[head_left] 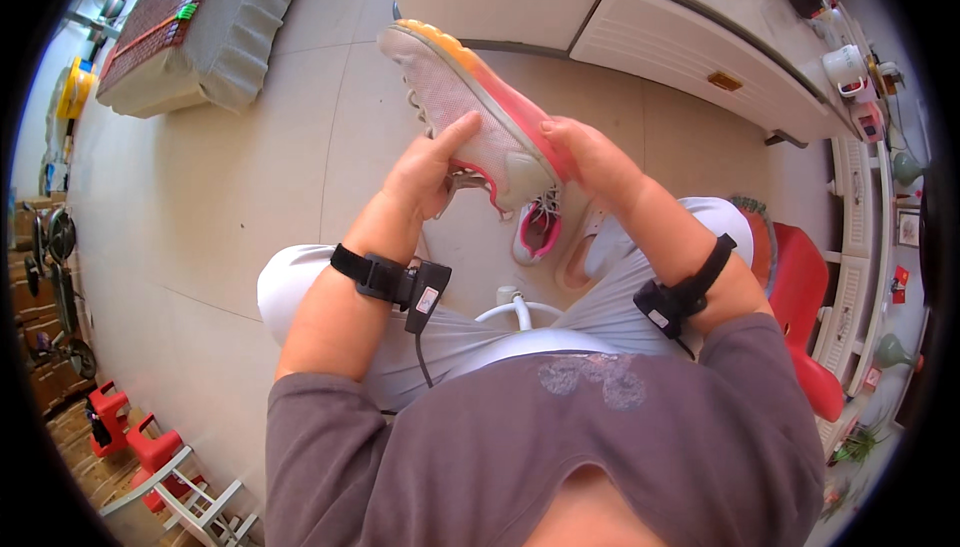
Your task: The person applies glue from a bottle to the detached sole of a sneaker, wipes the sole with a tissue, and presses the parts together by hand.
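Observation:
A sneaker (pixel 448 94) is held up in front of me on its side, its pink and orange sole turned toward the upper right. Its upper is pale mesh with pink trim. My left hand (pixel 428 165) grips it near the opening, thumb over the side and the other fingers partly hidden. Around the heel end of the sole closes my right hand (pixel 590 155), its thumb on the edge. Below it, a second sneaker (pixel 538 235) with grey laces and a pink lining stands on the floor between my legs.
A white cabinet (pixel 690 57) runs across the far side and to the right. At the far left stands a cloth-covered piece of furniture (pixel 205 72). A red chair (pixel 800 307) is close on my right. Red stools (pixel 150 447) and a metal stepladder (pixel 205 507) are at the lower left.

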Motion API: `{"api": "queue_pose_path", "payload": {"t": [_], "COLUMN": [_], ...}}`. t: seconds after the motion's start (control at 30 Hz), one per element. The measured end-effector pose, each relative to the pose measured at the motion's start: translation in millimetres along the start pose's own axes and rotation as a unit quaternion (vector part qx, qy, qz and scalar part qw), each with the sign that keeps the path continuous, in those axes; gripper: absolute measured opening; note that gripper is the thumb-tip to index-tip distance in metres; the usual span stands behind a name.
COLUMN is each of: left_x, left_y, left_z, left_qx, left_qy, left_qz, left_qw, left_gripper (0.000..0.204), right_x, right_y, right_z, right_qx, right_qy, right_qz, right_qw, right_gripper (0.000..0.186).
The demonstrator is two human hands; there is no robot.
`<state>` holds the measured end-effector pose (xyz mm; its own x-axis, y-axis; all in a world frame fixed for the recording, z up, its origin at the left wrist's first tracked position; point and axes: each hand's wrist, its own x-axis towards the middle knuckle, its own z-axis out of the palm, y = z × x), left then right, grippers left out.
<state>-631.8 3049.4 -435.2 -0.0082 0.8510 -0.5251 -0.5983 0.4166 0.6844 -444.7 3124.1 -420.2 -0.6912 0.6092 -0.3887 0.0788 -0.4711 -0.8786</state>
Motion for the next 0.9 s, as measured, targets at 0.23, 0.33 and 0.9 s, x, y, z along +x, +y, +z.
{"api": "queue_pose_path", "payload": {"t": [0.23, 0.33, 0.9], "left_x": [-6, -5, 27], "left_y": [5, 3, -37], "left_z": [2, 0, -41], "left_qx": [-0.03, -0.043, 0.293], "left_qy": [-0.042, -0.045, 0.227], "left_qz": [0.081, 0.088, -0.047], "left_qw": [0.995, 0.994, 0.928], "left_gripper": [0.043, 0.043, 0.046], "right_x": [-5, -4, 35], "right_y": [-3, -1, 41], "right_z": [7, 7, -44], "right_qx": [0.055, 0.044, -0.443], "right_qy": [-0.035, -0.037, 0.188], "right_qz": [0.033, 0.031, 0.168], "right_qw": [0.997, 0.998, 0.86], "right_gripper": [0.046, 0.047, 0.055]}}
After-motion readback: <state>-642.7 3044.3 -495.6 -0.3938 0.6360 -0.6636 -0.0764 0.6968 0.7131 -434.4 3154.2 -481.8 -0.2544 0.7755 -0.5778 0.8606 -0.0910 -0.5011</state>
